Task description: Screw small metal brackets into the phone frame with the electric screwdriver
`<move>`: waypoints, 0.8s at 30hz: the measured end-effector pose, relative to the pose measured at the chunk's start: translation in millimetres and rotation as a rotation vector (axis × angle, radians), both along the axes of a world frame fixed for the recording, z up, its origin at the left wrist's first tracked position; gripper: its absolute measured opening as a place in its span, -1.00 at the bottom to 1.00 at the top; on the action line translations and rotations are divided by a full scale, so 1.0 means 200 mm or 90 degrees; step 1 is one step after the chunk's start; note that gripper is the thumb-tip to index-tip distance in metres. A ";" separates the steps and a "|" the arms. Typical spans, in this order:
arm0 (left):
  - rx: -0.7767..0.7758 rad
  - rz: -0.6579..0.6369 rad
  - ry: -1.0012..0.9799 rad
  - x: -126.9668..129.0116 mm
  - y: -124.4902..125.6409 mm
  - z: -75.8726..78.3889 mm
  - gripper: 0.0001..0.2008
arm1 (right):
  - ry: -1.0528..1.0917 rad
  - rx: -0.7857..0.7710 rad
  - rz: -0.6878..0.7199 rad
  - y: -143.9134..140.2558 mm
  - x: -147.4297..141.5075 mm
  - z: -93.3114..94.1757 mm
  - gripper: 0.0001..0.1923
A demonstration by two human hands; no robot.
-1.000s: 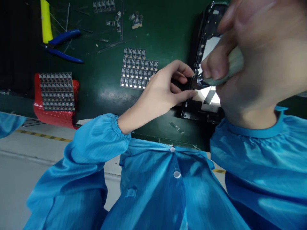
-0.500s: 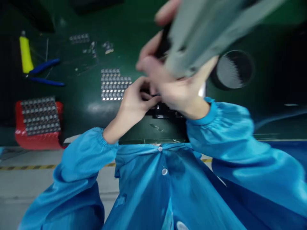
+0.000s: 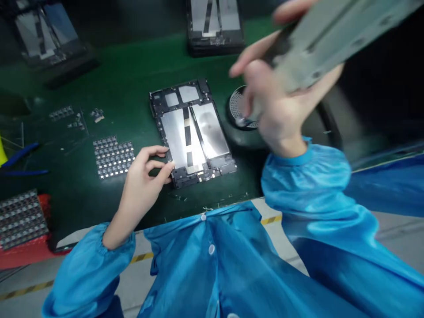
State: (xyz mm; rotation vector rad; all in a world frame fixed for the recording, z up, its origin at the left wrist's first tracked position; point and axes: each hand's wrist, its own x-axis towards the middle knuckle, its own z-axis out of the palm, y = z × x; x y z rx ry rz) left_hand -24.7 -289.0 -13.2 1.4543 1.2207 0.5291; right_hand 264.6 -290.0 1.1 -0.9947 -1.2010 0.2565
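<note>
Left hand: the left hand [image 3: 145, 176] is laid on the mat [image 3: 132, 79] with fingers curled narrow, fingertips touching the frame [image 3: 192, 132] at its 7 o'clock corner.
Right hand: the right hand [image 3: 278, 106] is raised and blurred, closed round a grey tool [image 3: 331, 35] held at 3 o'clock of the frame.
Frame: it is laid flat at mid-mat, silver panels facing up.
Dish: a round dish [image 3: 236, 108] is seen just beside the frame at 3 o'clock, partly hidden by the right hand.
Chip sheet: a chip sheet [image 3: 112, 157] is placed at 9 o'clock of the frame, near the left hand.
Red tray: a red tray [image 3: 23, 229] of chips is set at 8 o'clock, well apart.
Stack: a stack [image 3: 215, 26] of frames is seen at 12 o'clock.
</note>
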 end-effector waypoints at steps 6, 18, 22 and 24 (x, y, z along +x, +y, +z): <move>-0.033 -0.186 0.106 -0.01 0.23 0.08 -0.60 | 0.028 0.151 0.029 0.00 0.35 -0.16 -0.68; 0.012 -0.196 0.125 -0.04 0.26 0.06 -0.61 | 0.063 0.025 -0.035 -0.05 0.32 -0.27 -0.49; 0.000 -0.186 0.106 -0.04 0.26 0.06 -0.61 | 0.155 -0.111 -0.061 -0.07 0.23 -0.27 -0.28; -0.004 -0.187 0.107 -0.04 0.26 0.06 -0.59 | 0.167 -0.125 -0.048 -0.06 0.21 -0.25 -0.26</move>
